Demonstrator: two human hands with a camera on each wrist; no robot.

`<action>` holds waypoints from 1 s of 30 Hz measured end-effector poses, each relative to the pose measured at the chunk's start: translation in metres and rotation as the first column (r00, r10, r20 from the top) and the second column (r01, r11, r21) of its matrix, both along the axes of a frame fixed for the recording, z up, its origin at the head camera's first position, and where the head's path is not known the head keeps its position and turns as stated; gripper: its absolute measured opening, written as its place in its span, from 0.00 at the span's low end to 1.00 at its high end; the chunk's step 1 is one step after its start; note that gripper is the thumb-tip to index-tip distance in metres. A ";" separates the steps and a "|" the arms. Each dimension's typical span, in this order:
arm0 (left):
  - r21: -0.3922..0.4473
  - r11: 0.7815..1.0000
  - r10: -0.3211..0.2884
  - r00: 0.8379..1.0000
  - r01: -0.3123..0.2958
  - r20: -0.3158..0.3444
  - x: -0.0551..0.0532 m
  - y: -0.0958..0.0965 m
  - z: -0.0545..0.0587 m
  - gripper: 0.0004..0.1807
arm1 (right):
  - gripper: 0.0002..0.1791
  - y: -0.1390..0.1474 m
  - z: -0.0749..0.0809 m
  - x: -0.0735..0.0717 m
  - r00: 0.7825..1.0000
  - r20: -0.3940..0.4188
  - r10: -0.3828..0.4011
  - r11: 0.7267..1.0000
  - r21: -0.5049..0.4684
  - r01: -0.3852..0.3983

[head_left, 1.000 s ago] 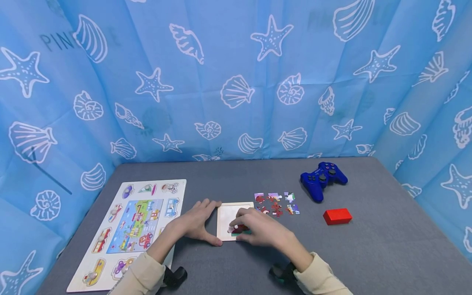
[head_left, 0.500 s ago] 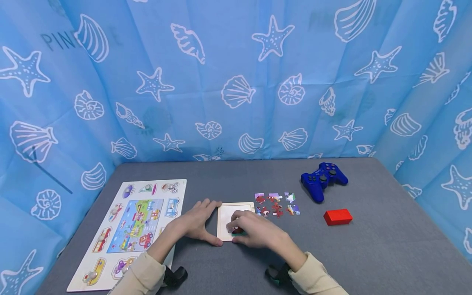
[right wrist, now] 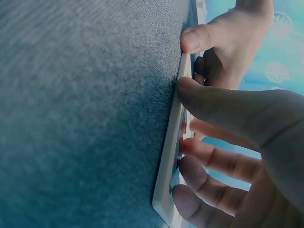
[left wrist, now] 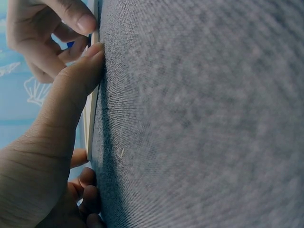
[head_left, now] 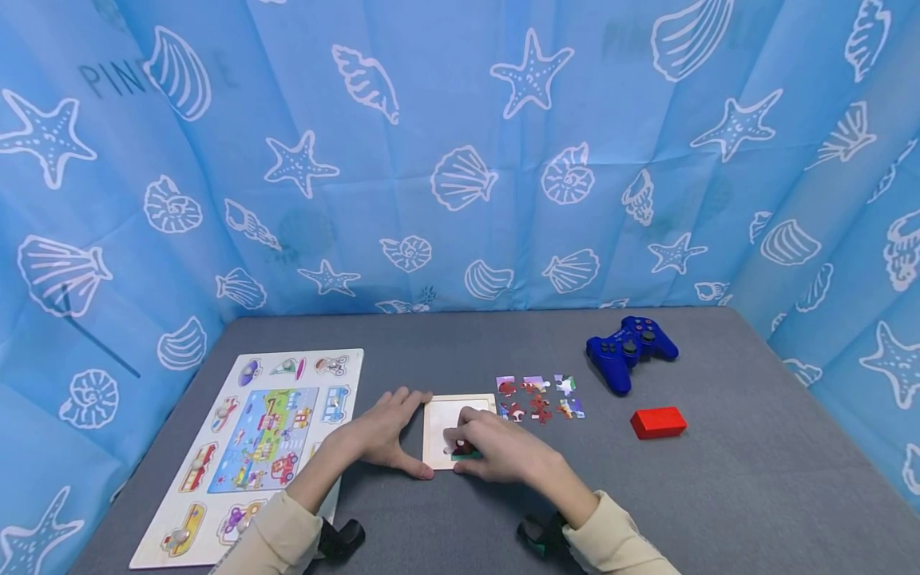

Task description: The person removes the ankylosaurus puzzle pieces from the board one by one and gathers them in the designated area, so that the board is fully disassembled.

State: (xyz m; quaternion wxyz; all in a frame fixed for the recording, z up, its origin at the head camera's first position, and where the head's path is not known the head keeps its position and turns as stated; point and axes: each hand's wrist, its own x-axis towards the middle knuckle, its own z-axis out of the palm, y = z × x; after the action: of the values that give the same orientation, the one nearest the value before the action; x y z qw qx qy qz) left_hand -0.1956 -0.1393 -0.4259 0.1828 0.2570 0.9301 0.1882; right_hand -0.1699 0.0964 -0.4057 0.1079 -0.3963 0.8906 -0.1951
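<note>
A square wooden puzzle tray point(head_left: 434, 431) lies flat on the table. Inside, a few jigsaw pieces point(head_left: 469, 456) in dark red and green sit along its front side, partly covered by fingers. My left hand point(head_left: 384, 431) holds the tray at its left side, thumb at the front corner and a fingertip at the back corner. My right hand point(head_left: 506, 447) reaches over from the right, its bent fingertips touching the pieces inside. Its thumb point(right wrist: 204, 97) rests against the tray's front edge. Loose jigsaw pieces point(head_left: 540, 408) lie in rows just beyond the right hand.
A large knob puzzle board point(head_left: 208, 431) with vehicle pictures lies on the left, partly beneath the left forearm. A blue game controller point(head_left: 627, 351) sits at the back right, with a red block point(head_left: 658, 422) in front of it. A blue shell-patterned curtain point(head_left: 460, 239) hangs behind the grey table.
My right hand has shifted slightly left and toward the front edge over the tray, its fingers staying on the pieces. The left hand and the tray have not moved.
</note>
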 end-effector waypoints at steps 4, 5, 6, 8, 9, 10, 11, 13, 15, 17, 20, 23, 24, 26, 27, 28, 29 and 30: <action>0.001 1.000 -0.001 1.000 0.001 -0.001 0.000 0.000 0.000 0.61 | 0.09 0.000 -0.001 0.000 1.000 0.020 -0.017 1.000 0.002 0.017; 0.001 1.000 -0.001 1.000 0.001 -0.001 -0.001 0.000 -0.001 0.61 | 0.10 0.000 -0.001 0.000 0.999 0.027 -0.021 1.000 -0.004 0.021; 0.000 1.000 -0.002 1.000 0.002 -0.002 -0.001 0.000 -0.001 0.61 | 0.11 0.000 -0.001 0.000 0.999 0.033 -0.026 1.000 -0.010 0.027; 0.001 1.000 -0.004 1.000 0.004 -0.004 -0.001 0.000 -0.001 0.61 | 0.12 0.001 -0.001 0.000 0.998 0.046 -0.038 0.999 -0.020 0.039; 0.002 1.000 -0.005 1.000 0.005 -0.006 -0.001 0.000 -0.001 0.61 | 0.12 0.001 -0.001 0.000 0.998 0.052 -0.044 0.999 -0.024 0.046; 0.002 1.000 -0.006 1.000 0.006 -0.007 -0.001 0.000 -0.001 0.61 | 0.13 0.001 -0.001 0.000 0.997 0.057 -0.051 0.998 -0.028 0.052; 0.003 1.000 -0.007 1.000 0.007 -0.009 -0.001 0.000 -0.001 0.61 | 0.14 0.001 -0.001 0.000 0.997 0.059 -0.056 0.998 -0.033 0.058; 0.003 1.000 -0.008 1.000 0.008 -0.013 -0.001 -0.001 -0.001 0.61 | 0.15 0.002 -0.002 0.000 0.996 0.061 -0.063 0.997 -0.038 0.065; 0.002 1.000 -0.009 1.000 0.009 -0.015 -0.001 -0.001 -0.002 0.61 | 0.15 0.002 -0.003 0.000 0.996 0.057 -0.064 0.997 -0.043 0.066; 0.002 1.000 -0.009 1.000 0.009 -0.016 -0.001 -0.001 -0.002 0.61 | 0.15 0.003 -0.003 0.000 0.996 0.056 -0.065 0.996 -0.050 0.068; 0.004 1.000 -0.008 1.000 0.008 -0.013 -0.001 -0.001 -0.003 0.61 | 0.15 0.004 -0.003 0.000 0.995 0.068 -0.072 0.995 -0.059 0.076; 0.004 1.000 -0.007 1.000 0.007 -0.011 -0.001 -0.001 -0.003 0.61 | 0.15 0.004 -0.003 0.000 0.994 0.077 -0.074 0.995 -0.065 0.079; 0.004 1.000 -0.006 1.000 0.006 -0.011 -0.001 0.000 -0.003 0.61 | 0.15 0.004 -0.003 0.000 0.994 0.080 -0.074 0.994 -0.068 0.080; 0.002 1.000 -0.003 1.000 0.003 -0.012 -0.001 0.000 -0.002 0.61 | 0.14 0.004 -0.002 0.000 0.994 0.083 -0.077 0.994 -0.070 0.082; 0.002 1.000 -0.001 1.000 0.001 -0.013 0.000 0.000 -0.002 0.61 | 0.14 0.004 -0.002 0.000 0.993 0.085 -0.078 0.994 -0.070 0.084; 0.001 1.000 0.000 1.000 0.000 -0.014 0.000 0.000 -0.002 0.61 | 0.14 0.004 -0.002 0.000 0.993 0.086 -0.079 0.994 -0.070 0.085; 0.000 1.000 0.001 1.000 -0.001 -0.015 0.000 0.000 -0.002 0.61 | 0.14 0.004 -0.002 0.000 0.993 0.090 -0.081 0.994 -0.071 0.088; -0.001 1.000 0.002 1.000 -0.002 -0.016 0.000 0.000 -0.002 0.61 | 0.14 0.005 -0.002 0.001 0.993 0.089 -0.079 0.994 -0.074 0.085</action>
State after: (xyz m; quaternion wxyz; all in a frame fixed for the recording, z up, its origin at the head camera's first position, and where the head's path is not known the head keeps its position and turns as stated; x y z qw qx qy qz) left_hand -0.1961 -0.1391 -0.4282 0.1753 0.2574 0.9320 0.1856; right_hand -0.1693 0.1011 -0.4081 0.1224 -0.3544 0.8924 -0.2509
